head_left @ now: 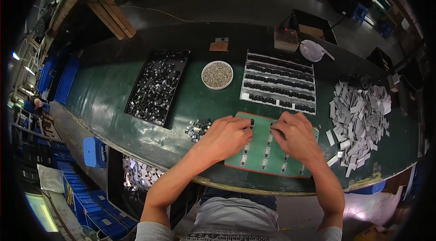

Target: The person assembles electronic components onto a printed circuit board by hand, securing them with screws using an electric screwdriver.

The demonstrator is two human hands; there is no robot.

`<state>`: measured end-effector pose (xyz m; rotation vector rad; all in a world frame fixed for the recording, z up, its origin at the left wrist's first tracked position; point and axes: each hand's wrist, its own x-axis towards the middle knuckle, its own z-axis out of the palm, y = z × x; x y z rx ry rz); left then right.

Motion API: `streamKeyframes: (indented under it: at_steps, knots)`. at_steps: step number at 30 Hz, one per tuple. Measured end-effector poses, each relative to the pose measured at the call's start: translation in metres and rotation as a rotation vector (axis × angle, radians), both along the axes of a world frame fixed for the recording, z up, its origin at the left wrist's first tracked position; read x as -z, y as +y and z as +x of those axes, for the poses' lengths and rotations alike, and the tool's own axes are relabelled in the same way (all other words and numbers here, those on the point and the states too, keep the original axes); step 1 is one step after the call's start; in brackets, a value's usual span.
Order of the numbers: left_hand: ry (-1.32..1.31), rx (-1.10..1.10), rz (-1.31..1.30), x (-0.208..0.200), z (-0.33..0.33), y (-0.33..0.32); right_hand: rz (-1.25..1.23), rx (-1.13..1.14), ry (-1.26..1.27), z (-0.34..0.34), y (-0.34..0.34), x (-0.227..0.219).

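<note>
A green board (254, 161) with an orange-red edge lies in front of me, carrying rows of small white-and-metal pieces (265, 163). Over its left part, my left hand (226, 136) is closed, fingertips pinched at a small black part (252, 123) near the far edge. My right hand (296, 135) is over the right half, its thumb and fingers pinched round another small dark part (272, 126), mostly hidden by the fingers. Beside my left hand lies a loose heap of small black parts (196, 129) on the green tabletop.
A black tray (169, 116) of black parts stands left; a white round dish (203, 77) of tiny metal pieces is mid-table. Behind the board lies a sheet with black strips (279, 79). Grey-white flat pieces (359, 118) are heaped right. A blue bin (93, 152) hangs by the front edge.
</note>
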<state>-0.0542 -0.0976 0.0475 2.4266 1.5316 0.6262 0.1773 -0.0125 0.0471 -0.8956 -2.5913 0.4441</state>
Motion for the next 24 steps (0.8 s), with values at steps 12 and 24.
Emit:
streamKeyframes:
  at_steps: [12, 24]
  knots:
    - [0.004, -0.067, 0.16, 0.009, 0.029, 0.088, 0.08, 0.202, -0.104, -0.006, 0.051, 0.019]
    - [0.018, -0.023, 0.188, 0.034, 0.037, 0.109, 0.06, 0.179, -0.101, -0.009, 0.053, 0.021]
